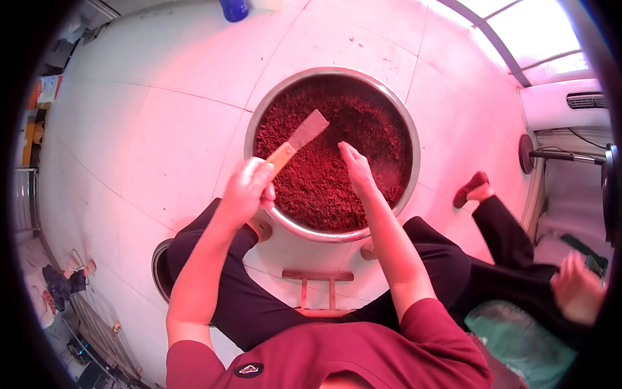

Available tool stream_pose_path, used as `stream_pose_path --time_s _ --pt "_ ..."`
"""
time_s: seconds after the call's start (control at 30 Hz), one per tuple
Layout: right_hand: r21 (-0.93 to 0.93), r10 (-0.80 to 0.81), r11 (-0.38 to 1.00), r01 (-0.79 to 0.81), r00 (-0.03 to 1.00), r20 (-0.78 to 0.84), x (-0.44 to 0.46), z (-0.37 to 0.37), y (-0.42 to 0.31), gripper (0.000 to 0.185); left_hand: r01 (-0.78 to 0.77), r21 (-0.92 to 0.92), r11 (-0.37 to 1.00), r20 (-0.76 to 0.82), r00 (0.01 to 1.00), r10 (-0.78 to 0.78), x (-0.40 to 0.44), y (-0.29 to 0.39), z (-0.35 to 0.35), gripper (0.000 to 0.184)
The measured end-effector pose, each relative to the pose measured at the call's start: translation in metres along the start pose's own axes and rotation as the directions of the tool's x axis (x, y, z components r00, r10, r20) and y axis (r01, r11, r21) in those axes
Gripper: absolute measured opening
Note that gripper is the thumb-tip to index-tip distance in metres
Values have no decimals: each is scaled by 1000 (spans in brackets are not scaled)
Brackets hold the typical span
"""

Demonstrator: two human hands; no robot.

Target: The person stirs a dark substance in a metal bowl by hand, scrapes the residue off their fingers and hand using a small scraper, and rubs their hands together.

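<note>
My left hand is closed around the wooden handle of a putty knife. The flat blade tilts up and to the right above a large round metal basin. Dark red, crumbly material fills much of this basin, with a smoother dark patch towards its far side. Over the right part of the material is my right hand, seen edge-on with its fingers stretched out and nothing visible in it. Whether those fingertips touch the material I cannot tell.
A small wooden stool stands between my legs. Beside my left leg is another metal container. Another person's hand and shoe are at the right. A blue container stands on the tiled floor at the far side.
</note>
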State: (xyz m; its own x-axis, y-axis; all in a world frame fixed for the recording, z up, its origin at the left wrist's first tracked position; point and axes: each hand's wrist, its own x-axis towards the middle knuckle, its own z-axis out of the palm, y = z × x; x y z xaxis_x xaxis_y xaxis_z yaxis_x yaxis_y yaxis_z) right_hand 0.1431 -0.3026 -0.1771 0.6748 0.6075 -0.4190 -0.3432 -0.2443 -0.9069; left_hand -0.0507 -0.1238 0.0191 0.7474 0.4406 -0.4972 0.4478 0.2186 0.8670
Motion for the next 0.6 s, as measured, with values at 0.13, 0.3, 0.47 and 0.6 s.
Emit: stream_pose_path --time_s 0.13,0.3,0.47,0.6 --pt "442 81 885 -144 984 160 -44 23 -61 75 -8 -72 997 31 999 10 0 -23 24 27" --pt "695 -40 686 -216 942 333 -75 48 -64 73 -32 -60 998 33 999 34 -18 -34 48 28" --pt "639 -221 764 -91 893 392 -102 47 -90 62 -35 -143 989 222 973 66 -34 -42 76 31" --pt "520 -45 809 -274 853 520 -108 19 -106 61 115 -304 946 493 868 53 -32 -36 83 25"
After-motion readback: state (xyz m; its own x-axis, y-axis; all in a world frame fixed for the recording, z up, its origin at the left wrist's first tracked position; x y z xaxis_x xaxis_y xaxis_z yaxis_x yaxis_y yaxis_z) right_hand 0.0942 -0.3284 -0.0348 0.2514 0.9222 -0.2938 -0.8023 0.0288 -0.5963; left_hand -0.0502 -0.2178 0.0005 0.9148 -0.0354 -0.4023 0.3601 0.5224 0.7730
